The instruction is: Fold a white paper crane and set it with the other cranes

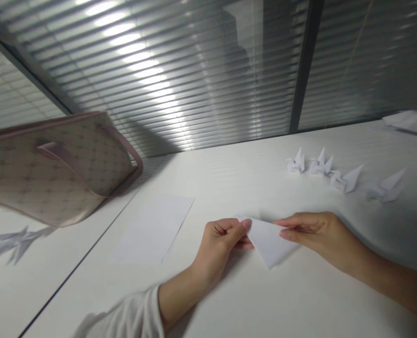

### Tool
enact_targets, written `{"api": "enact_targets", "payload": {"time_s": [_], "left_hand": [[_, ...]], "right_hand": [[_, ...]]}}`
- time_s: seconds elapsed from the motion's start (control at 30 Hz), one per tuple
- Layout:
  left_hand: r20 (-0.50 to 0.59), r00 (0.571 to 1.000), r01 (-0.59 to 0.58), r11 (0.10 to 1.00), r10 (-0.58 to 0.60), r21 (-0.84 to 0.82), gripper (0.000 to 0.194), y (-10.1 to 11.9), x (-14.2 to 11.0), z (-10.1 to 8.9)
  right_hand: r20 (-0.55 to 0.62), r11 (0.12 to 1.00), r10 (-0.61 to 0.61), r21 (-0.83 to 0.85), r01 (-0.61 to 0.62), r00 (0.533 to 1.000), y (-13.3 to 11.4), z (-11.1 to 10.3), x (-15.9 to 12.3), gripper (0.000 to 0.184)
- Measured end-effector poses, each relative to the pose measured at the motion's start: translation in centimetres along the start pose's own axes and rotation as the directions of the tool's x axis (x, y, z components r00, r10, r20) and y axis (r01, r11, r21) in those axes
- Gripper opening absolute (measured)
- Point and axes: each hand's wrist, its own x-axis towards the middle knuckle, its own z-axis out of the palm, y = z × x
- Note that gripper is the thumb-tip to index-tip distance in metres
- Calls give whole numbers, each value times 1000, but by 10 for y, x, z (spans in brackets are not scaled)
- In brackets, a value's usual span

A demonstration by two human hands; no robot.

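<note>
Across the white table, the left hand and right hand pinch a folded paper triangle, both grips closed.

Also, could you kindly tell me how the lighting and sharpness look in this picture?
In the head view, bright glare streaks cross the window blinds; the tote bag and white sleeve look soft; wide-angle distortion tilts the white table; the folded white paper between the left hand and right hand stays fairly sharp.
</note>
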Motion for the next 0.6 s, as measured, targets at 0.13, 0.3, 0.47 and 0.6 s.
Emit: {"api": "enact_targets", "payload": {"time_s": [0.13,0.3,0.47,0.6], "left_hand": [[-70,997,-21,998,17,-51,26,-1,1,-2],[-82,996,-17,1000,16,-13,24,-2,2,-5],[-54,998,-26,999,28,33,26,-2,2,-5],[-39,999,-26,999,27,34,27,-2,1,-5]], "right_hand": [[-45,997,-46,-60,43,998,0,0,0,23],[-71,988,-94,-130,84,993,-2,0,-1,18],[-83,986,-87,-147,75,993,-3,0,-1,20],[-99,990,-70,-125,58,993,-2,0,0,21]]}}
